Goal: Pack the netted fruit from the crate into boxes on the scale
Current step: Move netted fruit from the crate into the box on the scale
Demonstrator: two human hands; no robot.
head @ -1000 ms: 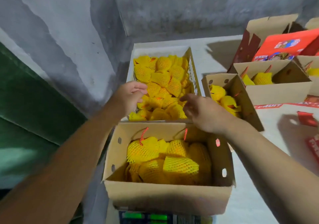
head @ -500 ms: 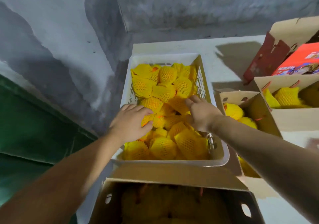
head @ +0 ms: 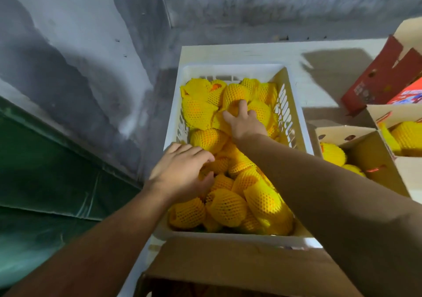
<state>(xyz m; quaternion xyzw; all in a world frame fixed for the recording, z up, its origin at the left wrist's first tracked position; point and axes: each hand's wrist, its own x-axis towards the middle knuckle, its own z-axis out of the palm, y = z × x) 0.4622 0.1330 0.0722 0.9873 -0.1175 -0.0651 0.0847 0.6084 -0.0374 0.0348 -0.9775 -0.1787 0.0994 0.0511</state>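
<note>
Standing on a pale tabletop (head: pixel 319 52) against a mottled grey plaster wall (head: pixel 251 6): white plastic crate (head: pixel 230 69), rectangular, slotted sides, long axis running away from the camera toward the wall. Card liner visible along its right inner wall

Crate holds the netted fruit (head: pixel 228 207), piled unevenly. Each piece rounded to oval, wrapped in yellow foam mesh with a diamond lattice; orange skin shows through in places. Long axes point in mixed directions, no common alignment

Brown corrugated box (head: pixel 228 267) at the near edge, flap up, touching the crate's near rim; its interior is dark, contents cannot be told. Second open box (head: pixel 374 152) to the right, just beside the crate, with netted fruit inside. Red printed carton (head: pixel 388 77) further right

Left hand (head: pixel 180 173) near the crate's left rim, palm down, fingers curled and close together over a fruit in the near-middle of the pile

Right hand (head: pixel 245 123) reaching deeper, fingers spread and bent, gripping a fruit near the far end
</note>
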